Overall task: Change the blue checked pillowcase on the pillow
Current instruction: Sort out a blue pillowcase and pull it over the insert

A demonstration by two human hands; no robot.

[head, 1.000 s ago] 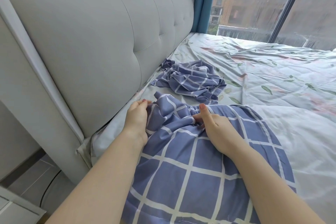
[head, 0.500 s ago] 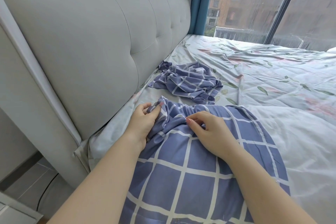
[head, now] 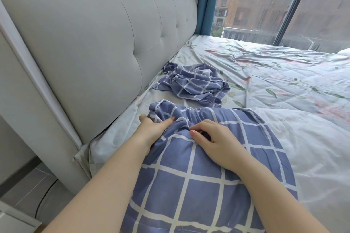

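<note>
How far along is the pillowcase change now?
Done: one crumpled pillowcase lies loose by the headboard, probably the old one. In hand: left hand and right hand grip the bunched far end of the filled pillowcase. Left: tucking and smoothing that end.

Both bare forearms reach in from the near edge. The left grip (head: 154,128) pinches the pillowcase (head: 189,185), thumb stretched over a fold. Just right of it, the right grip (head: 216,138) curls its fingers into the same cloth.

Matt creased cloth pillowcase (head: 198,181); smooth padded headboard (head: 94,43)
</note>
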